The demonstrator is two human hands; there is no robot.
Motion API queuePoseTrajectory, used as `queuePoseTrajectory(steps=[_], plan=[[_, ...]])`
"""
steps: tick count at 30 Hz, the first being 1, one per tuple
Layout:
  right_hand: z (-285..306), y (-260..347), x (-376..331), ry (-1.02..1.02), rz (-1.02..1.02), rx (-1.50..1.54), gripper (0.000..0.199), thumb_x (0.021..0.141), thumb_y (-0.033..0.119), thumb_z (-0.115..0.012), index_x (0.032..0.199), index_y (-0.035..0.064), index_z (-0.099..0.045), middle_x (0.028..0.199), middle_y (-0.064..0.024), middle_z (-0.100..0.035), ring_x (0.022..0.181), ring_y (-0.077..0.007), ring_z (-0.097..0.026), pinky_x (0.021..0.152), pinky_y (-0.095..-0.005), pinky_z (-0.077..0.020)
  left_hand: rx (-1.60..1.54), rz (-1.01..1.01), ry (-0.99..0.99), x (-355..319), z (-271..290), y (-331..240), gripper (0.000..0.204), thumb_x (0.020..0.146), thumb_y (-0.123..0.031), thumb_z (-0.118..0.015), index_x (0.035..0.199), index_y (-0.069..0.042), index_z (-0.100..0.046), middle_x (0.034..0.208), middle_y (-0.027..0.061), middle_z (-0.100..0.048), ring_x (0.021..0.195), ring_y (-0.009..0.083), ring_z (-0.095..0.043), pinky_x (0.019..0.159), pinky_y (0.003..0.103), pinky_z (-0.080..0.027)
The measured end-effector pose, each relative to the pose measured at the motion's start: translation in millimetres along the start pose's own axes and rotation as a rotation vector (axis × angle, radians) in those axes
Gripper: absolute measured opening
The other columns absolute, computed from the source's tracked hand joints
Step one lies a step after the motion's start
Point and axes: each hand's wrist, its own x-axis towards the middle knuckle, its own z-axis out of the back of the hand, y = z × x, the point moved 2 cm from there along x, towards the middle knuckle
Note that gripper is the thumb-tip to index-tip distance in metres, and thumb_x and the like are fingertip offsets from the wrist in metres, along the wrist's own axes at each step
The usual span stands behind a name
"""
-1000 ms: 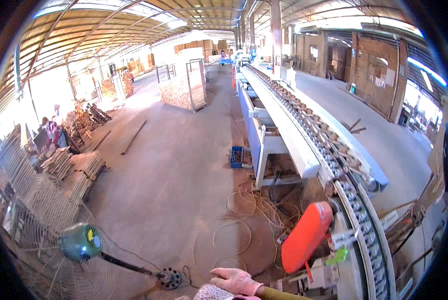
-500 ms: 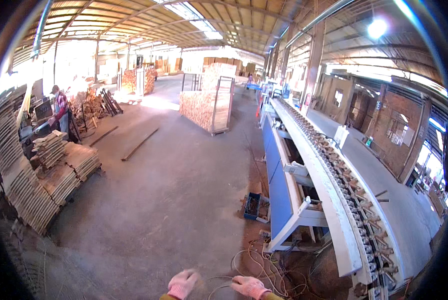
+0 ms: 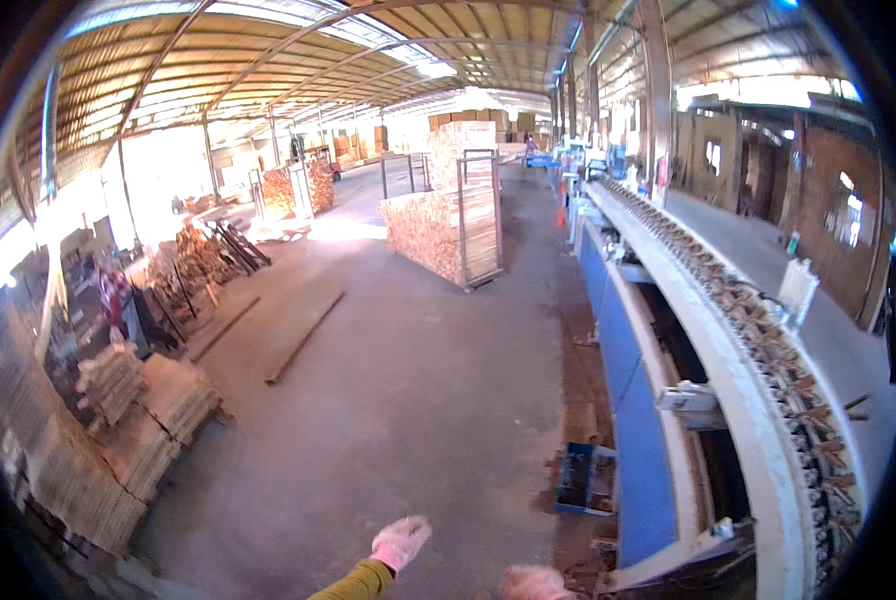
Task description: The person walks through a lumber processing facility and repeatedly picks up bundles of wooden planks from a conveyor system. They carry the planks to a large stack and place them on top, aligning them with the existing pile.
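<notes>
My left hand (image 3: 401, 543), in a pale pink work glove with an olive-yellow sleeve behind it, reaches forward over the concrete floor. Its fingers are loosely stretched out and hold nothing. At the lower edge is my right hand (image 3: 534, 583), also gloved in pink; it is blurred and partly cut off, so its fingers do not show clearly. Neither hand touches anything that I can see. Nearest to the right hand are the long conveyor machine (image 3: 658, 440) with blue side panels and a blue crate (image 3: 587, 478) on the floor beside it.
Wood pieces line the conveyor's chain track (image 3: 758, 330). A metal rack of stacked wood (image 3: 443, 235) stands ahead. Board stacks (image 3: 158, 410) lie at left, where a person (image 3: 120, 305) stands. Two long bars (image 3: 306, 338) rest on the floor.
The view has moved forward and tilted, with the conveyor and crate nearer. My left hand is further up and right in view; my right hand has dropped to the lower edge.
</notes>
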Motion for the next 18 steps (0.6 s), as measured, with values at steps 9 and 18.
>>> queuePoseTrajectory(steps=[9,18], plan=[[261.6,-29.1,247.2,-0.347,0.312,0.146,0.053,0.092,0.047,-0.049,0.132,0.0111,-0.052,0.125,-0.0171,-0.059,0.116,-0.035,-0.055,0.096,-0.0415,-0.0452,0.157,0.541,0.486,117.3,-41.0,137.5,0.051,0.09,-0.045,-0.045,0.125,-0.012,-0.061,0.126,0.0211,-0.059,0.121,0.0347,-0.054,0.101,0.043,-0.042],[443.7,-156.3,448.2,0.195,0.328,-0.098,0.039,0.095,0.041,-0.045,0.121,0.0142,-0.059,0.127,-0.0169,-0.056,0.115,-0.0354,-0.055,0.099,-0.0412,-0.0432,0.206,0.38,0.449,541.6,-18.3,86.2,0.053,0.089,-0.046,-0.044,0.125,-0.011,-0.061,0.125,0.0215,-0.059,0.12,0.0356,-0.054,0.102,0.044,-0.042]])
